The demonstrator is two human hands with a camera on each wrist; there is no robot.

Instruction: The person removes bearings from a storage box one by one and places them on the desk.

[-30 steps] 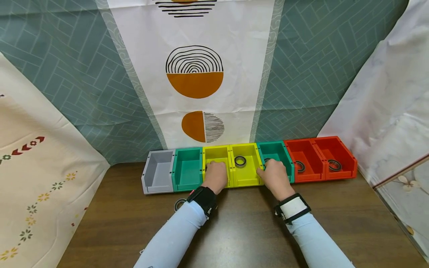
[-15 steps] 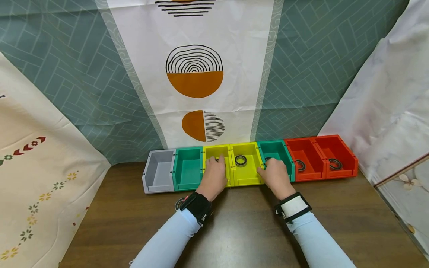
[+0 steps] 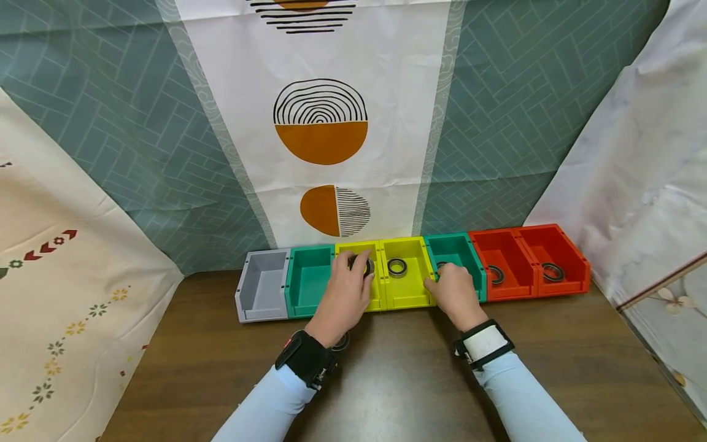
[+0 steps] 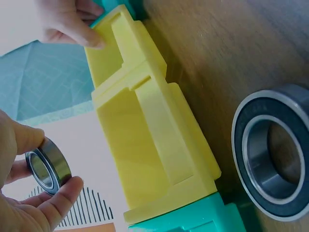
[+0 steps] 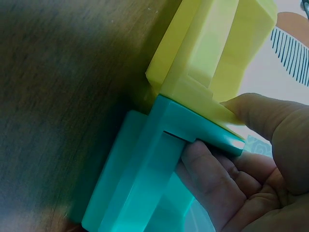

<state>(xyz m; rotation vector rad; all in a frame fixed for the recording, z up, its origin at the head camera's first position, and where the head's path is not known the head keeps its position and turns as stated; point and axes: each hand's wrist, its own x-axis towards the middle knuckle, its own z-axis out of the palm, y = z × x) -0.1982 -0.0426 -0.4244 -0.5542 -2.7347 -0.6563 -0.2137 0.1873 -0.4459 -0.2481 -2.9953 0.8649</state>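
Note:
My left hand (image 3: 343, 290) pinches a ball bearing (image 4: 58, 162) between thumb and fingertips, at the left yellow bin (image 3: 377, 301); in the left wrist view the ring is tilted. With the thumb on the yellow side and fingers on the green side, my right hand (image 3: 455, 294) grips the adjoining walls of the right yellow bin (image 3: 414, 288) and the green bin (image 5: 145, 169) beside it. Another bearing (image 3: 397, 267) lies in the right yellow bin. On the table, partly hidden by the left wrist, lies a bearing (image 4: 251, 145).
The bins stand in a row along the back of the wooden table (image 3: 409, 380). At the left end are a grey bin (image 3: 264, 285) and a green bin (image 3: 310, 282). Two red bins (image 3: 533, 264) at the right each hold a bearing. Cloths hang behind and beside the table.
My left hand has come up from inside the left yellow bin with the bearing, its wrist shifting left. A bearing on the table now shows right of that wrist. My right hand stays in place.

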